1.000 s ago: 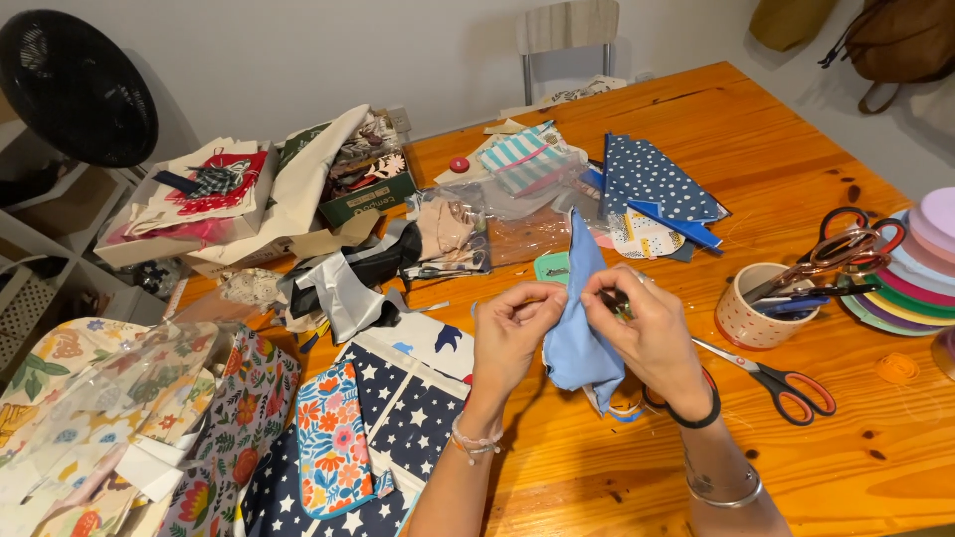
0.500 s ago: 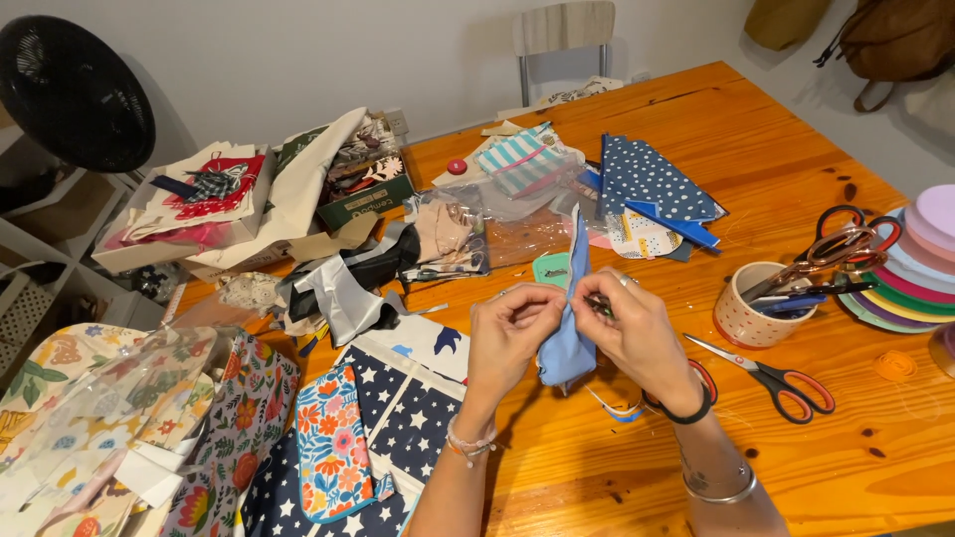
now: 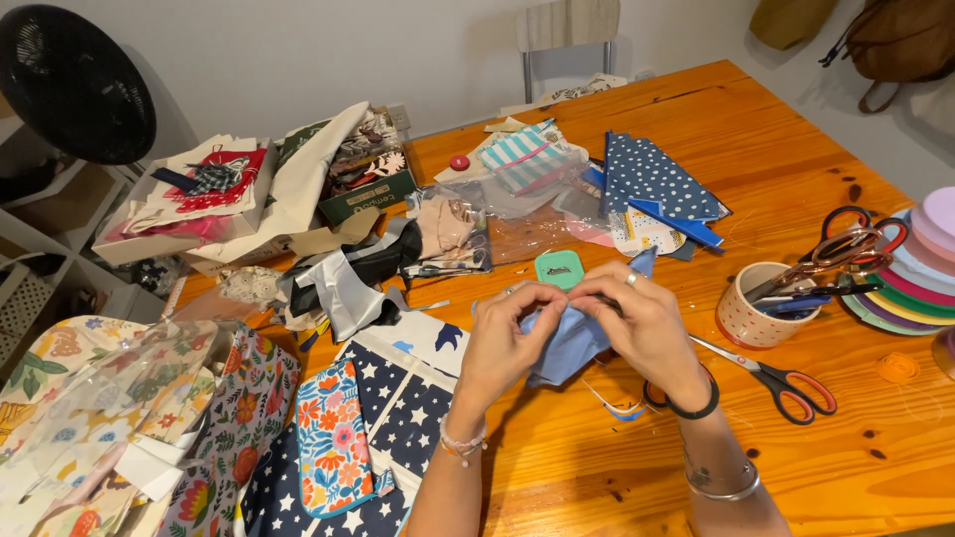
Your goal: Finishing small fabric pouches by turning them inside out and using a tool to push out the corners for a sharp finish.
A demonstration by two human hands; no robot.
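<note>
Both hands, left (image 3: 507, 338) and right (image 3: 642, 323), pinching a light blue fabric piece (image 3: 569, 348) above the wooden table (image 3: 597, 467).

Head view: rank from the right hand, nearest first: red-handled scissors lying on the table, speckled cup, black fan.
From the right hand, which pinches the light blue fabric:
1. Red-handled scissors, lying on the table just right of the wrist.
2. Speckled cup, farther right, holding tools.
3. Black fan, far left corner, well off the table.

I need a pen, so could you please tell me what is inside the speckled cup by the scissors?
The speckled cup holds several scissors with reddish and dark handles sticking out over its rim, and something blue. Whatever lies deeper inside is hidden by its wall, so a pen cannot be confirmed.
</note>
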